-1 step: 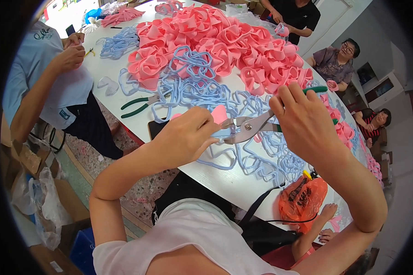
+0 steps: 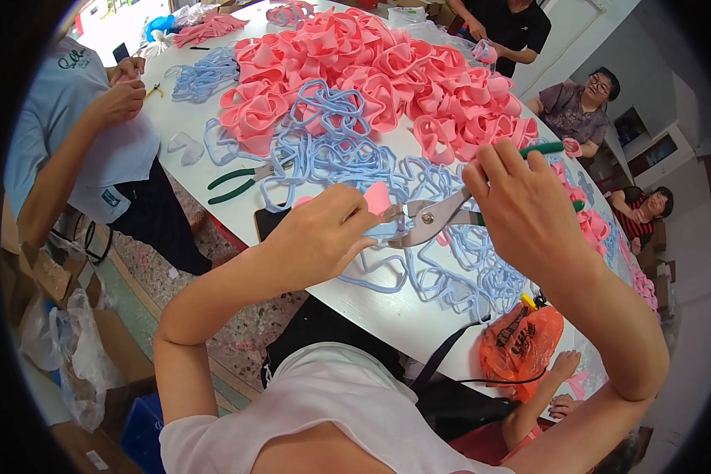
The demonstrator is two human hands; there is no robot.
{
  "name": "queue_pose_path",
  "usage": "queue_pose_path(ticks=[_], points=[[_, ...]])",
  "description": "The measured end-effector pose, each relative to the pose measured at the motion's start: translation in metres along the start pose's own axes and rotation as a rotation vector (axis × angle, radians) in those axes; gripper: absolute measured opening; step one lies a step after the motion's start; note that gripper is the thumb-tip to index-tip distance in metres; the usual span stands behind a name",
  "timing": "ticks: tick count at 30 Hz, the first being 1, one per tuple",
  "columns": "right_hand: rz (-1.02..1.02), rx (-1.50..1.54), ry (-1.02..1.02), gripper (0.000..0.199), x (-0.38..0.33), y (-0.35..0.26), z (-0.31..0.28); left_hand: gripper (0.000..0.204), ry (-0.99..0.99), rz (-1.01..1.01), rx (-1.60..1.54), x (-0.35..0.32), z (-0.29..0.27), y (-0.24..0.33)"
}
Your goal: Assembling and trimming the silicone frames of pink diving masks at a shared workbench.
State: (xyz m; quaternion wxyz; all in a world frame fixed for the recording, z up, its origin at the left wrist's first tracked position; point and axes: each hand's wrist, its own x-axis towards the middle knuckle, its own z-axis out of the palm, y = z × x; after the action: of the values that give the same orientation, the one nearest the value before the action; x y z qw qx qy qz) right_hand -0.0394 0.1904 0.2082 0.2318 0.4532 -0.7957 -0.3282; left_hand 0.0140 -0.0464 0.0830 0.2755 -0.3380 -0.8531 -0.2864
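Observation:
My left hand (image 2: 324, 237) is closed on a small pink and light-blue piece. Its pink part (image 2: 377, 197) sticks up beyond my fingers, and its light-blue edge (image 2: 383, 230) shows at my fingertips; much of it is hidden. My right hand (image 2: 521, 213) grips pliers (image 2: 428, 221) with green handles, which stand spread apart. The metal jaws reach left to the light-blue edge; whether they clamp it I cannot tell. Beneath both hands lie tangled light-blue rings (image 2: 347, 162), loose on the white table (image 2: 292, 328).
A large heap of pink bands (image 2: 379, 67) covers the table beyond. Other green-handled pliers (image 2: 241, 180) lie at left, near a dark flat object (image 2: 268, 223). An orange plastic bag (image 2: 521, 344) sits at the near right. Several people work around the table.
The pliers' jaws have shifted slightly to the right, and the lower handle sits a little higher. My left hand looks unmoved.

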Motion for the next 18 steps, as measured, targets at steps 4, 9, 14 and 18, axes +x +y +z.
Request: queue_pose_path(ticks=[4,9,14,18], points=[[-0.054,-0.147,0.011,0.015,0.009,-0.002,-0.008,0.028,-0.066,-0.006,0.012,0.001,0.001,0.001],[-0.093,-0.194,0.037,0.012,0.013,-0.003,-0.003,0.029,-0.057,-0.023,0.007,0.0,0.005,0.002],[-0.113,-0.29,-0.028,0.014,0.017,-0.009,-0.01,0.03,-0.015,-0.016,0.053,0.002,0.008,-0.002],[-0.113,-0.345,-0.072,0.012,0.018,-0.013,-0.009,0.03,0.01,-0.029,0.058,0.0,0.01,-0.007]])
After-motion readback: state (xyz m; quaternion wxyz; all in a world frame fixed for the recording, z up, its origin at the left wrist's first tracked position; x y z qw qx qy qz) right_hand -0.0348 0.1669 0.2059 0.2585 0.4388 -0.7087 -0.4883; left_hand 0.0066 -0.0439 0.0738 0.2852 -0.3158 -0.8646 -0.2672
